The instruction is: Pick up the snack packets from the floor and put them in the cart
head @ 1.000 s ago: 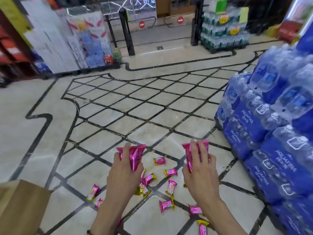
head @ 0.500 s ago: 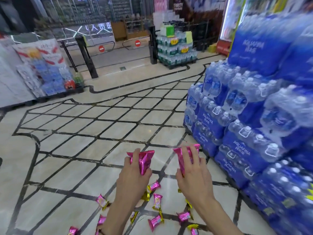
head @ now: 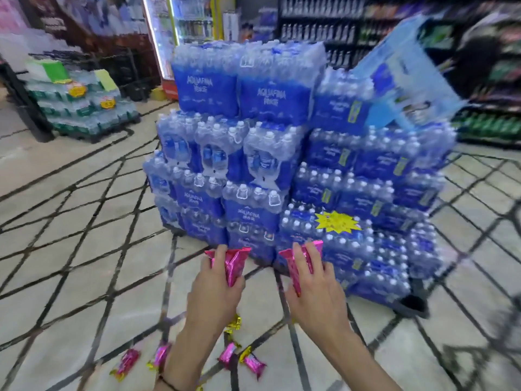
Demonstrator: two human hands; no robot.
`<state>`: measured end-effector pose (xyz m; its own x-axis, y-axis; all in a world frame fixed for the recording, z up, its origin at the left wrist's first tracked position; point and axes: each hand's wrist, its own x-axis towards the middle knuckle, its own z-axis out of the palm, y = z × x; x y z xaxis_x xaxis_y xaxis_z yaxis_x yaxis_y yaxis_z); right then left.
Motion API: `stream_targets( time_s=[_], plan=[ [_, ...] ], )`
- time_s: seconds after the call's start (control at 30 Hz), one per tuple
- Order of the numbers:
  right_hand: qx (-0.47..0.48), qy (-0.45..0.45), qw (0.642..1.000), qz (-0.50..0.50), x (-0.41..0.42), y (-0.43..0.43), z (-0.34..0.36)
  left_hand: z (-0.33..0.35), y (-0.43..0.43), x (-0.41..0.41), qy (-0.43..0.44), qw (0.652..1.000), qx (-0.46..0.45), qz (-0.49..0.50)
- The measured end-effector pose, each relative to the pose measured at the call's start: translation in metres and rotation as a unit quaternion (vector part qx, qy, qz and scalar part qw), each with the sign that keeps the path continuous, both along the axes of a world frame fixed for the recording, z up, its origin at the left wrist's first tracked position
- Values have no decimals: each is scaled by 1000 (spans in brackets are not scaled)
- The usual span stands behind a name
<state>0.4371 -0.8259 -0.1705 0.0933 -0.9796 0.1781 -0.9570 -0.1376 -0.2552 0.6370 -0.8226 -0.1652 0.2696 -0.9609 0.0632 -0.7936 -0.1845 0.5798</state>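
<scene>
My left hand point(head: 215, 286) grips a bunch of shiny pink snack packets point(head: 234, 263) held out in front of me. My right hand point(head: 317, 292) grips another bunch of pink packets point(head: 296, 265) at the same height. Several more pink and gold packets point(head: 253, 364) lie on the tiled floor below my forearms, one at the left point(head: 127, 362). A blurred dark wire shape point(head: 479, 356) shows at the lower right; I cannot tell whether it is the cart.
A tall stack of blue shrink-wrapped water bottle packs point(head: 282, 165) stands right in front of my hands. A lower pallet of green-labelled bottles point(head: 84, 108) sits at the far left. Shelves point(head: 479, 80) line the right background. Open tiled floor point(head: 70, 249) spreads to the left.
My view has swung to the right: the water stack now fills the middle. Both hands keep holding their packets. The loose packets on the floor have slid to the bottom of the view.
</scene>
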Motion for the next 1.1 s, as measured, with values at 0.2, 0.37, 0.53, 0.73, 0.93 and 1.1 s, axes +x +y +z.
stream_targets(
  time_s=[0.2,0.37,0.53,0.73,0.93,1.1],
  plan=[
    [-18,-5,987,-159,-125,47,5,-4,-14,-127,-13,987,-8,-160],
    [-13,-15,963,-270,-237,110,5,-3,6,-253,-5,964,-11,-267],
    [-17,-27,927,-373,-352,194,-2,0,62,-395,-13,926,-17,-378],
    [-10,-39,885,-463,-492,292,-20,-8,142,-556,-6,887,-13,-462],
    [-6,-52,866,-498,-595,352,-28,-16,190,-673,15,858,12,-513],
    [1,-91,854,-512,-659,359,-39,-27,190,-744,44,835,51,-546]
  ],
)
